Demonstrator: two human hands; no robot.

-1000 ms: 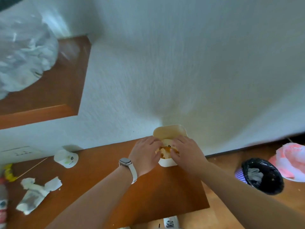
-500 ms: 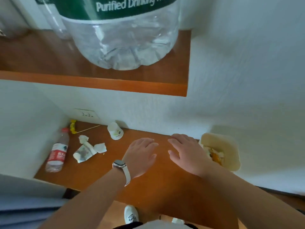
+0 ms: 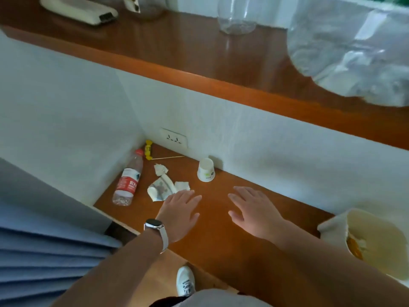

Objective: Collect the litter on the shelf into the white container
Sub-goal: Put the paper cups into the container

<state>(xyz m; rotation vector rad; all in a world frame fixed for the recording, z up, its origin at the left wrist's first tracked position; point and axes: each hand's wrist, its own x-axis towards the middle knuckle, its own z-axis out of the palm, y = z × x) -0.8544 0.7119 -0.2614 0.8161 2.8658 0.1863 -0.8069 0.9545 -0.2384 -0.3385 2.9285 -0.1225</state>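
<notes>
Soft daylight, motion blur, wide-angle edge distortion

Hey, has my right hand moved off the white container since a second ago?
Yes. The right hand has left the white container and now lies open to its left, nearer the upturned paper cup.

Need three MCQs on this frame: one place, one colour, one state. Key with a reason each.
1. Where is the paper cup? A. by the back wall B. on the upper shelf C. on the floor
2. The lying water bottle has what label colour? A. green B. red C. blue
3. State of the left hand and right hand? A. fists B. gripping tissue C. open, empty
Key: 1 A, it stands upside down beside the wall; 2 B, a red band wraps the bottle; 3 C, the fingers are straight, nothing held.
</notes>
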